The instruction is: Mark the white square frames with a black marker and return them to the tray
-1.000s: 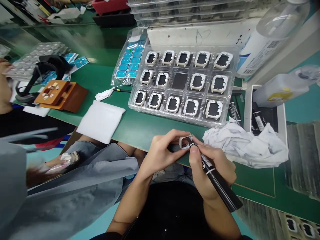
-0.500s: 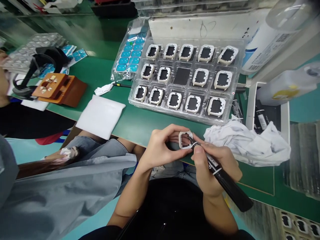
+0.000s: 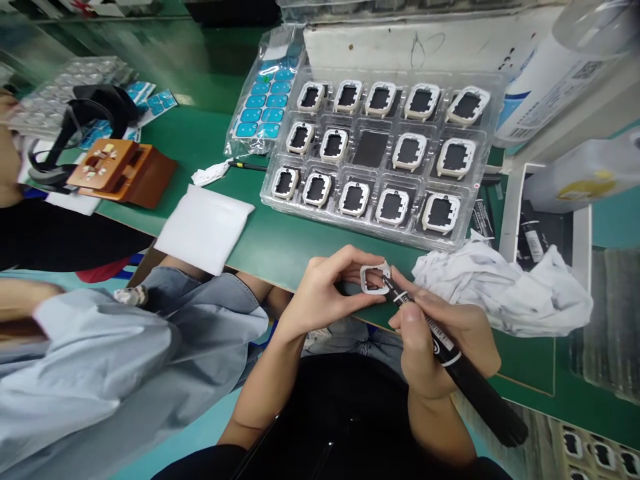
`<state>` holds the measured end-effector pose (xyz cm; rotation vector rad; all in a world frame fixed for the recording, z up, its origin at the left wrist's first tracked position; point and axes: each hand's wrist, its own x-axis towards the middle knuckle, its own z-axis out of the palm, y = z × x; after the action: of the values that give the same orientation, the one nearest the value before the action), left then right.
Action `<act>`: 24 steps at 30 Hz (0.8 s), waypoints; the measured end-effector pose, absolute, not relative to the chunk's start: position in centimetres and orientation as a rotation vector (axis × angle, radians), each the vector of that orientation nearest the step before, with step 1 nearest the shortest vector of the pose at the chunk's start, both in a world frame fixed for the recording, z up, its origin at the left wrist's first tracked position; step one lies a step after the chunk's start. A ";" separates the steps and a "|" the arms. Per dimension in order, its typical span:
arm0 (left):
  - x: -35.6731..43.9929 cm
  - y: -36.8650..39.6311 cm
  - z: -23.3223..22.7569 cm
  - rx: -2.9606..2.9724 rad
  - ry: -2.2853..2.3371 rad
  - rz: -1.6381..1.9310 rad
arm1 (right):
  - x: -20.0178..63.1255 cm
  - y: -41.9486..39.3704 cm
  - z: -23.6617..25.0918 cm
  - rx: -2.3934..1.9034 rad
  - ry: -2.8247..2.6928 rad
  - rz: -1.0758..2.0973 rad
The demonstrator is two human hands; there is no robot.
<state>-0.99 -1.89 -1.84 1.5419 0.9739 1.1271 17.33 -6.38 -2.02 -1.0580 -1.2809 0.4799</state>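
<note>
Between the thumb and fingers of my left hand (image 3: 333, 287) is a small white watch-case frame (image 3: 369, 272), held up near the table's front edge. My right hand (image 3: 445, 340) grips a black marker pen (image 3: 463, 370), tilted with its tip at the right side of the frame's opening. Whether the tip touches the frame I cannot tell. Beyond my hands lies a clear plastic tray (image 3: 330, 217) with rows of similar white frames in its pockets. One pocket of the middle row (image 3: 371, 148) shows only its dark bottom.
A crumpled white cloth (image 3: 505, 287) lies right of my hands, by a white box (image 3: 583, 247) with markers and a bottle (image 3: 575, 177). White foam sheets (image 3: 205, 227), a bag of blue stickers (image 3: 265, 100) and an orange fixture (image 3: 123, 173) are leftward. A co-worker's sleeve (image 3: 100, 347) is at left.
The marker in my right hand has shifted slightly right and down, its tip still by the frame's right side. At left, the co-worker's arm has moved. The camera view has shifted a little.
</note>
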 end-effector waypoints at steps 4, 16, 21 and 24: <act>-0.7 -1.9 -1.7 1.542 0.963 1.159 | 17.8 -6.5 -2.2 -1.052 -1.322 0.563; -0.6 -1.8 -1.9 1.493 1.007 1.161 | 17.2 -6.7 -3.1 -1.055 -1.267 0.480; -0.5 -1.9 -2.1 1.461 1.024 1.146 | 17.1 -6.9 -2.7 -1.079 -1.254 0.503; -0.5 -2.1 -2.2 1.483 1.060 1.130 | 17.8 -7.3 -2.7 -1.099 -1.282 0.553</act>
<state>-0.48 -2.07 -2.22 1.4835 1.0595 1.1304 17.78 -7.27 -2.73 -1.0993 -1.2824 0.5526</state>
